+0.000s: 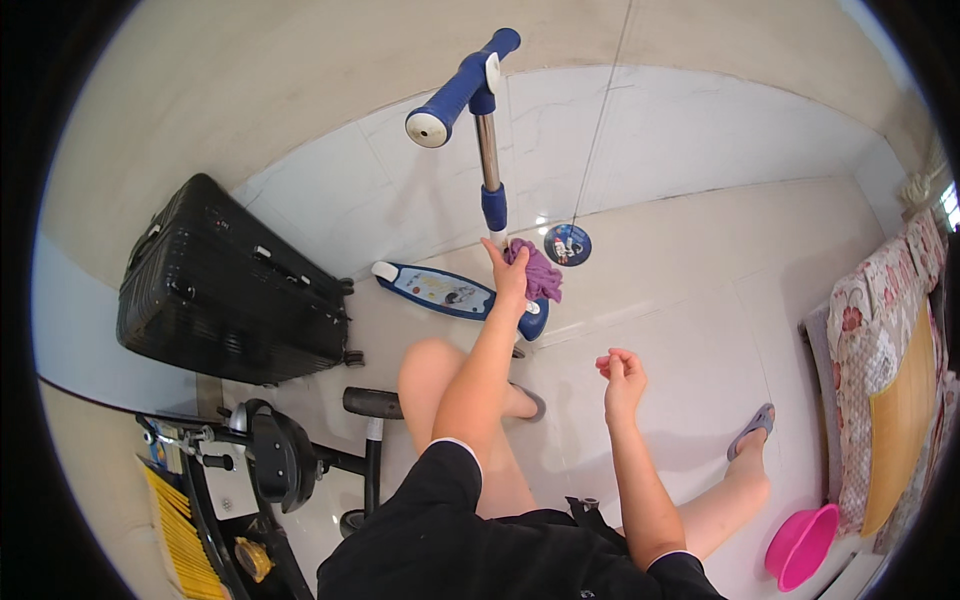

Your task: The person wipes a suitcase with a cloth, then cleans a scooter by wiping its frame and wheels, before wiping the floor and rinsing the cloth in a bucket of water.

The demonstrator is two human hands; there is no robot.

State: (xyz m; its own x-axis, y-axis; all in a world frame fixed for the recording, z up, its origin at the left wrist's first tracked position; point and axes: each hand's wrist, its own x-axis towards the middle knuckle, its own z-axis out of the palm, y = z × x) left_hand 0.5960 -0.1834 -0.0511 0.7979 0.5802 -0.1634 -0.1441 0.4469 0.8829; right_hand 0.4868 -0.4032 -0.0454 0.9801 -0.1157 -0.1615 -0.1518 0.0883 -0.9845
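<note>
A blue and white kick scooter stands before me, its handlebar (463,88) at the top and its printed deck (442,291) on the floor. My left hand (510,276) is at the base of the steering post (487,154), holding a crumpled purple cloth (535,271) against it; the fingers partly hide the post's lower end. My right hand (624,381) hangs in the air over the floor, lower right of the scooter, fingers curled and nothing seen in it.
A black hard-shell suitcase (232,292) stands at the left, above black exercise equipment (281,457) and yellow bristles (176,525). A round printed disc (568,245) on a cord is near the wall. Right are a floral-covered padded item (855,352) and a pink basin (801,551).
</note>
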